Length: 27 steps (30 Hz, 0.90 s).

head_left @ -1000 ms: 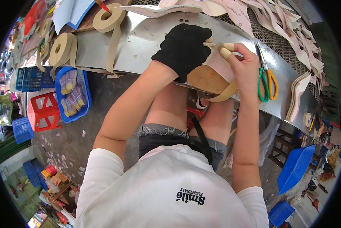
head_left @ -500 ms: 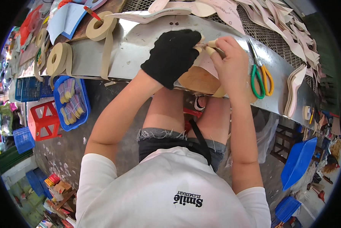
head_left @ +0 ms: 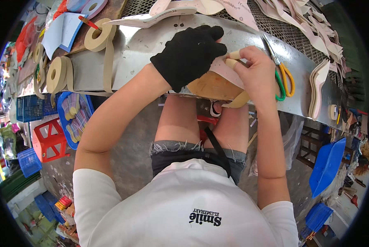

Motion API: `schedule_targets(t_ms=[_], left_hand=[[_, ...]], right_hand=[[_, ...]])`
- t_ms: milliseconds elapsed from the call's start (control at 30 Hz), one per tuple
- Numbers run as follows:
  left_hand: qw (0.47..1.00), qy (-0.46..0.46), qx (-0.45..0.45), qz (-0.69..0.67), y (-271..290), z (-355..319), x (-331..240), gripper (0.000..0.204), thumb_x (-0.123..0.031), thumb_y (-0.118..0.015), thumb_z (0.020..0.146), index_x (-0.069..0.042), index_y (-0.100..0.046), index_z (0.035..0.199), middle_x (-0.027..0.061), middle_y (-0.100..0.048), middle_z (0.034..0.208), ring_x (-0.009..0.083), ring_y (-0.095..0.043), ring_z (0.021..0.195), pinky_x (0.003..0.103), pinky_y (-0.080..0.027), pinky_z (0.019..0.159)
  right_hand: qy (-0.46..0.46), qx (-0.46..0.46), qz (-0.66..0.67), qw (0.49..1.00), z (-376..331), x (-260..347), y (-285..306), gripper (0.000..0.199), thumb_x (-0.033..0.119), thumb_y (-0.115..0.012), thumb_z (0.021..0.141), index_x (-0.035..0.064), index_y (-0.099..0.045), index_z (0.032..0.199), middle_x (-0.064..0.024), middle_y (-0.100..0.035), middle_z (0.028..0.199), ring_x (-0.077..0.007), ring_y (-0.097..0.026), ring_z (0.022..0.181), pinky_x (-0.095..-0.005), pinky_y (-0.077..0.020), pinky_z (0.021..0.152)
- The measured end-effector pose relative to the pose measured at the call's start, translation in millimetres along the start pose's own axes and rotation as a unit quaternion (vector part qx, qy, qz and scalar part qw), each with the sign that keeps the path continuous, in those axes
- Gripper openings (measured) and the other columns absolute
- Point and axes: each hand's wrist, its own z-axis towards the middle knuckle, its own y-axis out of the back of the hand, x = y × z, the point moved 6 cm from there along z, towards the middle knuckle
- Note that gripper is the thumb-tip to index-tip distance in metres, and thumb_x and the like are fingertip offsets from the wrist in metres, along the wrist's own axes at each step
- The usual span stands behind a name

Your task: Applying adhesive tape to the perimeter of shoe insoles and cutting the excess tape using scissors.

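Note:
My left hand [head_left: 191, 55], in a black glove, is closed around a pale pink cut sheet piece [head_left: 227, 72] over the near edge of the metal worktop; its fingertips are partly hidden. Thumb and forefinger of my right hand [head_left: 250, 66], tips wrapped in tan bands, pinch at the edge of the same piece. Below the piece shows a brown, wood-like surface [head_left: 214, 85]. A tan strip [head_left: 237, 101] curves beneath my right hand. Just right of that hand lie scissors [head_left: 289, 80] with green and orange handles, the green one partly covered.
Tan tape rolls [head_left: 97, 38] stand on the worktop [head_left: 139, 45] at left, one strip hanging toward its edge. Pale cut pieces [head_left: 312, 37] are heaped on the mesh at far right, with a stack [head_left: 318, 88] nearer. A blue basket [head_left: 75, 117] and red stool [head_left: 48, 140] stand below left.
My left hand has shifted right and farther over the worktop, its elbow swinging outward. My right hand has moved slightly right and nearer, covering more of the scissors' green handle.

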Motion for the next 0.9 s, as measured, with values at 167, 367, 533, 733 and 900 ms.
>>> schedule_targets(t_ms=[167,367,533,733,900], left_hand=[[0.999,-0.024,0.044,-0.014,-6.3,0.7,-5.7,0.032,-0.009,-0.066,0.070,-0.014,-0.067,0.102,0.0158,-0.057,0.122,0.0294,-0.058,0.106,0.039,-0.052,0.079],[0.992,0.019,0.123,0.018,-29.9,12.1,5.6,0.032,-0.010,-0.067,0.068,-0.014,-0.069,0.100,0.0107,-0.058,0.126,0.0270,-0.058,0.107,0.038,-0.050,0.085],[0.991,-0.024,0.121,0.060,-22.6,27.0,-11.5,0.034,-0.012,-0.067,0.069,-0.016,-0.069,0.103,0.0083,-0.062,0.116,0.0251,-0.057,0.108,0.039,-0.051,0.083],[0.988,0.015,0.054,-0.142,-27.2,23.5,-20.9,0.026,-0.018,-0.067,0.074,-0.012,-0.066,0.100,0.0071,-0.064,0.088,0.0257,-0.062,0.084,0.038,-0.050,0.073],[0.993,-0.005,0.049,-0.108,-28.0,20.4,-23.7,0.027,-0.017,-0.068,0.071,-0.013,-0.066,0.098,0.0058,-0.062,0.081,0.0258,-0.061,0.080,0.037,-0.050,0.070]], right_hand=[[0.021,-0.024,-0.092,0.995,-7.0,8.0,-6.3,0.010,0.004,-0.064,0.070,-0.0023,-0.063,0.079,-0.0173,-0.060,0.080,-0.0379,-0.059,0.076,-0.0420,-0.0470,0.068],[0.058,-0.013,-0.186,0.981,-7.1,16.1,-5.0,0.012,0.006,-0.062,0.071,-0.0027,-0.058,0.079,-0.0211,-0.061,0.081,-0.0389,-0.060,0.078,-0.0477,-0.0465,0.071],[0.029,0.120,-0.108,0.986,-2.7,-0.5,11.7,0.020,0.010,-0.064,0.073,-0.0035,-0.061,0.088,-0.0109,-0.063,0.075,-0.0230,-0.059,0.055,-0.0345,-0.0451,0.054],[-0.081,0.238,0.040,0.967,2.3,-24.5,51.1,0.018,0.011,-0.068,0.070,-0.0004,-0.068,0.084,-0.0012,-0.057,0.067,-0.0101,-0.054,0.062,-0.0268,-0.0436,0.060],[0.051,0.084,0.020,0.995,-27.3,-35.8,63.8,0.017,0.007,-0.072,0.070,-0.0004,-0.070,0.085,-0.0022,-0.057,0.078,-0.0133,-0.056,0.069,-0.0249,-0.0438,0.064]])
